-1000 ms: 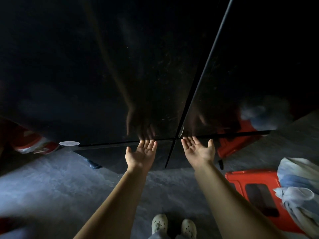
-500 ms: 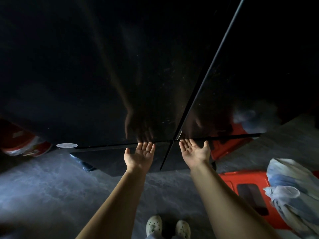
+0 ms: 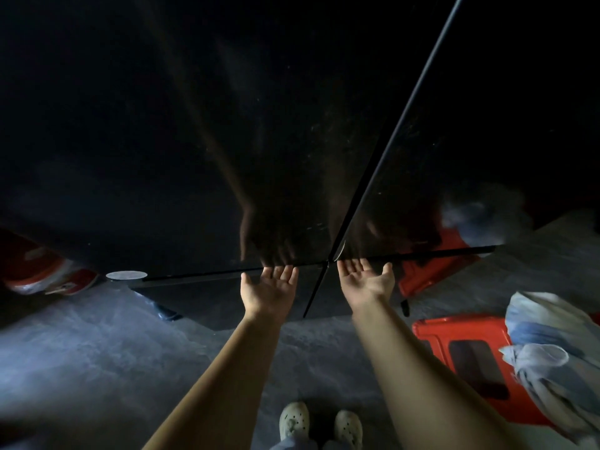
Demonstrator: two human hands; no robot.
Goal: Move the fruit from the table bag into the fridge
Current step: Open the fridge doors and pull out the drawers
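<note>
Left hand [image 3: 269, 287] and right hand [image 3: 365, 280], flat palms up, fingertips at fridge [image 3: 227, 125] door gap

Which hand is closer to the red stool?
The right hand: it is on the red stool's side of the fridge door seam; the left hand is across it.

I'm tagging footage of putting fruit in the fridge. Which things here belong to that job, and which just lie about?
Job: black fridge, left hand, right hand, fingertips at its upper doors' lower edge. No fruit visible.
Lying about: red stool, pale cloth bundle on it, red-and-white object far left.
</note>
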